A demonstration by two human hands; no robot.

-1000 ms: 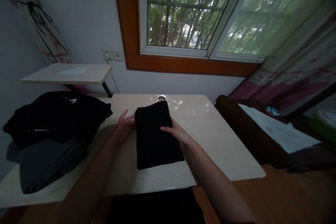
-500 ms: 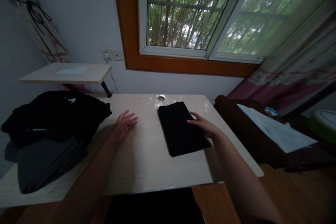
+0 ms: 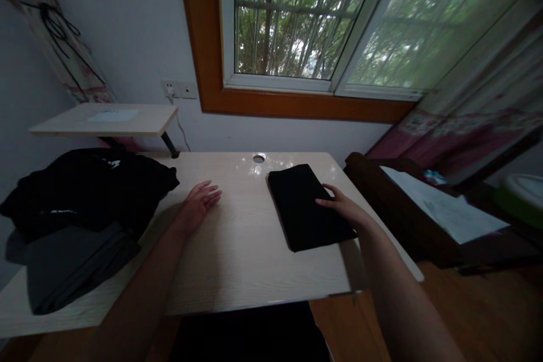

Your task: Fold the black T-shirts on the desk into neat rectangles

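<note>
A flat, neatly folded black garment lies on the right half of the pale wooden desk. Its exact kind does not show. My right hand grips its right edge, with thumb and a finger on top and the other fingers partly hidden. Over the left-middle of the desk, my left hand is open and holds nothing, its fingers spread loosely. Left of that hand sits a heap of black clothing with small white prints. A dark grey folded garment pokes out from under the heap.
Behind the clothing heap stands a small raised shelf with a paper on it. A round cable hole lies near the desk's back edge. To the right is a dark brown piece of furniture bearing a white sheet.
The folded black garment has slid a little to the right across the desk, together with my right hand. My left hand has hardly moved.
</note>
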